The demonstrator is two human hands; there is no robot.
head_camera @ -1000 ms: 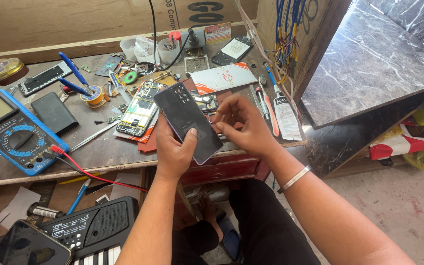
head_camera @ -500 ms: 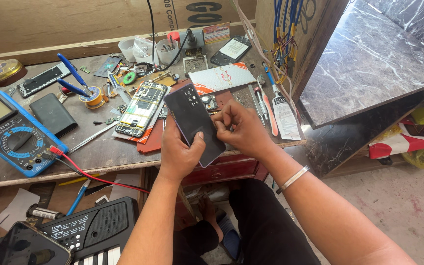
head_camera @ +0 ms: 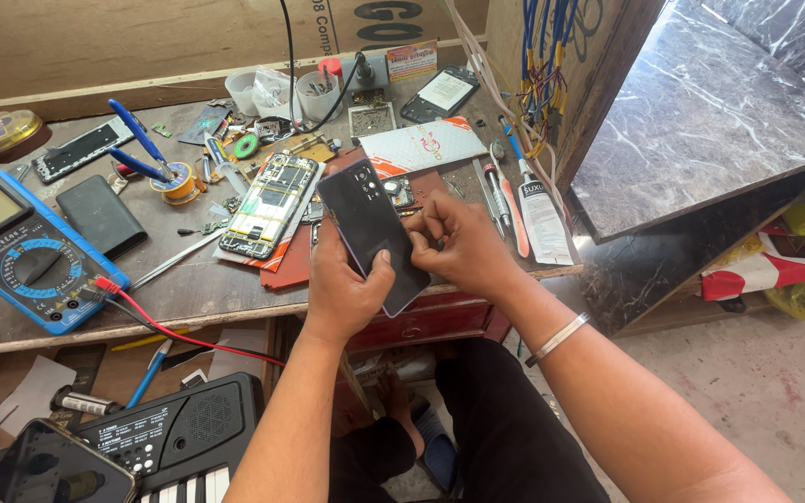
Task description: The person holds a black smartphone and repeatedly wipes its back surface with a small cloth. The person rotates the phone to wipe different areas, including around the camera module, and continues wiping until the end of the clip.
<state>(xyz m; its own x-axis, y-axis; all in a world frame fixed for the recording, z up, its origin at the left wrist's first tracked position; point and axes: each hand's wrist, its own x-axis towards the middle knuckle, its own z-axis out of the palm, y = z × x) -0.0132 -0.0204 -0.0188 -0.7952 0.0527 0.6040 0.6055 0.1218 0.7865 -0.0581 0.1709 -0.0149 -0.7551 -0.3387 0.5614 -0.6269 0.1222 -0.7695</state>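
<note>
Phone [head_camera: 370,233], dark and slim, sits in my left hand [head_camera: 342,284], back cover facing up, tilted with its camera end pointing away from me. My left hand is closed around its lower left edge, thumb pressed across the back cover. My right hand [head_camera: 463,247] is curled shut against the phone's right edge, fingertips [head_camera: 430,219] pinching at the side seam; whether they hold a small tool, I cannot tell.

I hold the phone above the front edge of the table [head_camera: 188,289], just over a red mat [head_camera: 295,265]. Just left of the phone, an opened phone chassis [head_camera: 270,205] lies flat on the table with its circuit board exposed. Further left, a blue multimeter [head_camera: 20,251] lies near the table's front edge, its red lead [head_camera: 179,331] trailing down over the edge. A black rectangular battery [head_camera: 100,216] lies between the multimeter and the chassis. A glue tube [head_camera: 542,219] and a screwdriver [head_camera: 510,210] lie to the right of my right hand. A small keyboard [head_camera: 170,438] sits below the table.
</note>
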